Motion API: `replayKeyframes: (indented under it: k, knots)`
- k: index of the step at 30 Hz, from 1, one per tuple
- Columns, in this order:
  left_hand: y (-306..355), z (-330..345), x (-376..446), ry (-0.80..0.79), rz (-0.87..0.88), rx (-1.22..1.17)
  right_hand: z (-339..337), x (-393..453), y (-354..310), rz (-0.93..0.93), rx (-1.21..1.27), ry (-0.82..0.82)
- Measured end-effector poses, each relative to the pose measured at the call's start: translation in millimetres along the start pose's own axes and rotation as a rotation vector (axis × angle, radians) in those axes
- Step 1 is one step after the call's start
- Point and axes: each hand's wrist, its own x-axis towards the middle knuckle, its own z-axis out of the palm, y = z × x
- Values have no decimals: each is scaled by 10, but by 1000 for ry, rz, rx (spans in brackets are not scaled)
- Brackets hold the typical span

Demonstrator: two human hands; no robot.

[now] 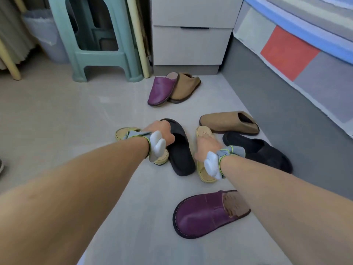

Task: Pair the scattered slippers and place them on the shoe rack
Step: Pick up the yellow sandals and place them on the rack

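Slippers lie scattered on the floor [66,104]. The left hand [161,133] grips the edge of a black slipper [179,150], lying over a yellow sandal [124,133]. The right hand [207,148] closes on another yellow sandal [203,131]. A purple slipper [206,213] lies nearest.

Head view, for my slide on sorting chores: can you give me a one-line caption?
Both hands, left and right, reach into scattered slippers: black, tan, purple and yellow.

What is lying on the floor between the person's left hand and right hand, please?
In the head view, one black slipper lies between the left hand and the right hand; the left hand rests on it.
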Motion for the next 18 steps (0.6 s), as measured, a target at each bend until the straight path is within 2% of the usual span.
replayKeyframes:
  k: [3,6,9,13,16,18]
  knots:
    - [-35,91,110,-3,-38,14,150,39,247,-79,-171,48]
    - [-109,192,218,22,-98,8,210,179,336,-153,-204,208]
    - [-181,218,289,80,-134,-3,175,297,281,-223,-80,445]
    - [-314,72,222,173,-199,18,6,382,-181,-315,175,690]
    - [-550,-126,27,302,-292,42,-117,295,-741,-372,379,630]
    - [-643,-209,-75,426,-313,62,-116,242,-1031,-338,476,565]
